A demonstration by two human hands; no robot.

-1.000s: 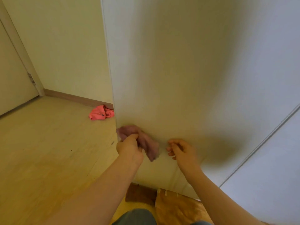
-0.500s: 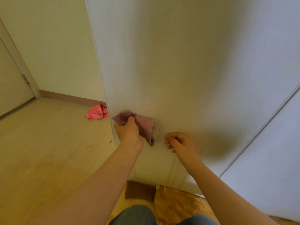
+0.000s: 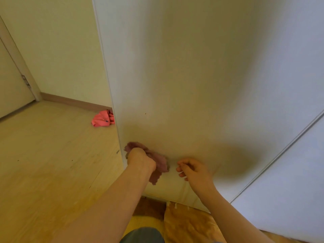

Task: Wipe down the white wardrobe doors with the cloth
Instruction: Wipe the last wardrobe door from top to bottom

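Low on the first tall white wardrobe door (image 3: 192, 76), near its left edge: gripped one crumpled dusty-mauve cloth (image 3: 160, 162) in left hand (image 3: 140, 159), fingers curled round it, cloth against the panel. Held right hand (image 3: 194, 170) just beside the cloth, fingers loosely curled, holding nothing; could not tell contact with door. Counted two wardrobe doors, second white door (image 3: 289, 181) at right past a slanted seam. Counted two cloths: spotted bunched coral-pink cloth (image 3: 102, 121) on pale wooden floor (image 3: 52, 155) by the door's edge. Noted one beige room door (image 3: 10, 85) far left.
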